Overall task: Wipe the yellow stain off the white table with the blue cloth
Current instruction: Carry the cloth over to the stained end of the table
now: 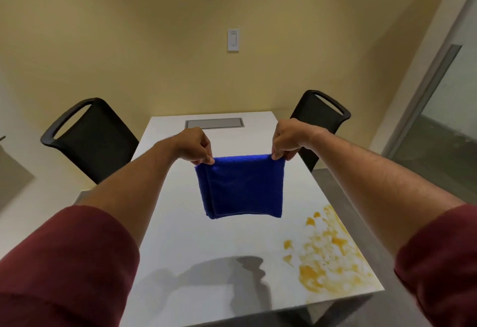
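Note:
A folded blue cloth (241, 186) hangs in the air above the middle of the white table (196, 239). My left hand (195, 147) pinches its top left corner and my right hand (287, 141) pinches its top right corner, so the cloth is stretched flat between them. A smeared yellow stain (327, 252) covers the table's near right corner, below and to the right of the cloth. The cloth does not touch the table or the stain.
Two black chairs stand at the table, one on the left (89, 138) and one at the far right (320, 117). A grey cable hatch (214, 123) sits in the table's far end. A glass partition (438, 110) runs along the right.

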Motion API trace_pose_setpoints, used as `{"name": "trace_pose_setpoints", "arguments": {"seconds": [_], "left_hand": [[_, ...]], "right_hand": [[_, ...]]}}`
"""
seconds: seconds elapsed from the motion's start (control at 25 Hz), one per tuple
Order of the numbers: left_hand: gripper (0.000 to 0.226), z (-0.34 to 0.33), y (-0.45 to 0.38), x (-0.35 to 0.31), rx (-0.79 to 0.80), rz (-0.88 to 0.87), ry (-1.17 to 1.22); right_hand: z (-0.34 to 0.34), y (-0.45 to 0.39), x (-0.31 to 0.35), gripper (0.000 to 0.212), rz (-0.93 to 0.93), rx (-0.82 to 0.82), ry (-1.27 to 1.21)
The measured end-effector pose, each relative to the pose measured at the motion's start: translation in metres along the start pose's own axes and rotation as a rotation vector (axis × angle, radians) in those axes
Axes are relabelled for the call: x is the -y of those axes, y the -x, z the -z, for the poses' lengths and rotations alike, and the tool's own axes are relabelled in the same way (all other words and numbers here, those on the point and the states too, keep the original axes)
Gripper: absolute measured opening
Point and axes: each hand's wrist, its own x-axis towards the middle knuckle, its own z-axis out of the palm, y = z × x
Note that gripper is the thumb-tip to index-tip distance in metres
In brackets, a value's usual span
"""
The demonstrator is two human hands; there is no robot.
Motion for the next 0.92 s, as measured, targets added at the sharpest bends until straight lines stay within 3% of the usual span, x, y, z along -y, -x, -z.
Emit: {"name": "trace_pose_setpoints", "arguments": {"seconds": [0.6,0.92], "left_hand": [[0.011,-0.121,0.029,-0.080,0.134,-0.133,0.013],[0.011,-0.193,0.023,-0.119,0.144,-0.011,0.043]], "right_hand": [[-0.047,0.092,-0.128,0.003,-0.190,-0.106,0.014],[-0.058,0.081,-0.207,0.005,-0.111,-0.065,0.058]]}}
